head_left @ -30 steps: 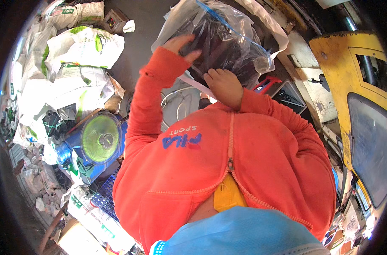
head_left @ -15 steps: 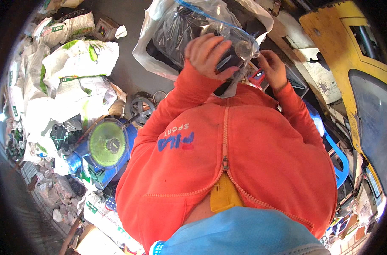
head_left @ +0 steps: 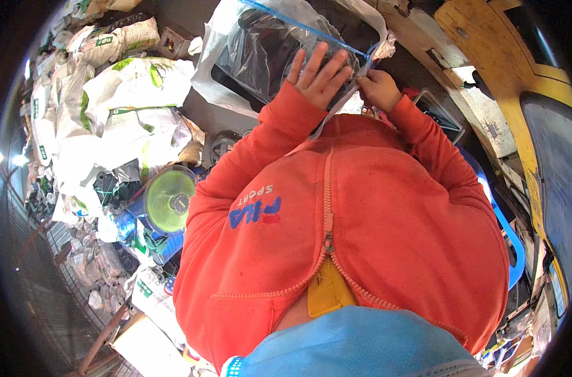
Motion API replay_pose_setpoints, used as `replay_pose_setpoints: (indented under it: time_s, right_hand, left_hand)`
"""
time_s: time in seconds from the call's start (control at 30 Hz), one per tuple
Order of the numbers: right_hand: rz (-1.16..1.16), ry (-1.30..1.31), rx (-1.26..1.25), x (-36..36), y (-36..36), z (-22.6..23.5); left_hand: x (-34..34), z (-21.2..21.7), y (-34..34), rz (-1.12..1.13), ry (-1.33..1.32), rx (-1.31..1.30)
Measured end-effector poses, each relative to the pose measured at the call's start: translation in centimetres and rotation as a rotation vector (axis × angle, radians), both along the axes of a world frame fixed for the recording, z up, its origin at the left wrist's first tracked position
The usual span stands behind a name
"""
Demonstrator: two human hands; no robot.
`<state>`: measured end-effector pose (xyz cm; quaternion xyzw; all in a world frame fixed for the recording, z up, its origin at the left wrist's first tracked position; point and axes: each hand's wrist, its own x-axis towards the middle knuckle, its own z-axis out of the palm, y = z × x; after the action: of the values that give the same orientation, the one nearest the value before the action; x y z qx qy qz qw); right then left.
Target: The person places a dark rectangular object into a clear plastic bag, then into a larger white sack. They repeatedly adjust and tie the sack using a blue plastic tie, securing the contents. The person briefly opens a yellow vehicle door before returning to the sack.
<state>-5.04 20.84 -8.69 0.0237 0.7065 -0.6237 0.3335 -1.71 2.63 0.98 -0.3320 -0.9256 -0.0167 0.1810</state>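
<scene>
A large clear plastic zip bag (head_left: 261,50) with a blue seal strip holds a dark flat object and is raised in front of my chest. My left hand (head_left: 317,72) lies flat on the bag's face with its fingers spread. My right hand (head_left: 379,88) pinches the bag's upper right corner at the blue strip. Both orange sleeves reach up from my orange zip jacket (head_left: 336,239). The dark object inside the bag is only partly visible.
White and green sacks (head_left: 129,107) are piled at the left. A round green disc (head_left: 169,202) sits on blue packaging below them. A yellow wooden board (head_left: 487,56) and a blue plastic rim (head_left: 512,239) stand at the right. A wire fence (head_left: 53,283) runs lower left.
The bag has risen and shifted right. My left hand went from gripping the bag's edge to lying flat on it. My right hand moved up to the bag's corner.
</scene>
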Motion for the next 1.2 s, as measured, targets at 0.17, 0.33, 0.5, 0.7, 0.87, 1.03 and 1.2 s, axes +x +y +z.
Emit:
replay_pose_setpoints:
  time_s: [0.17, 0.33, 0.5, 0.7, 0.87, 1.03, 1.2]
  right_hand:
    - [0.007, -0.109, -0.070, 0.4, 0.4, 0.0]
    - [0.024, -0.097, -0.106, 0.4, 0.6, 0.1]
    - [0.103, -0.037, -0.123, -0.1, 0.9, 1.1]
    - [0.151, 0.406, 0.205, -6.9, 4.6, 4.5]
    - [0.128, 0.508, 0.284, -13.2, -0.4, 3.8]
    - [0.250, 0.862, 0.604, -15.5, -5.5, 0.0]
    - [0.201, 1.003, 0.511, -16.1, -5.9, -3.5]
  left_hand:
    - [0.6, -1.3, 1.1, 0.063, -0.034, -0.255]
    - [1.9, -4.2, 1.9, 0.183, 0.113, -0.171]
    - [3.0, -5.1, 2.1, 0.160, 0.079, -0.093]
    - [3.2, -1.1, -2.3, 0.092, 0.044, 0.292]
    - [1.0, -1.1, -6.9, 1.036, -0.051, 0.903]
    - [-0.5, -2.2, -9.5, 1.146, -0.501, 0.968]
    - [2.4, -2.6, -8.8, 1.184, -0.517, 0.682]
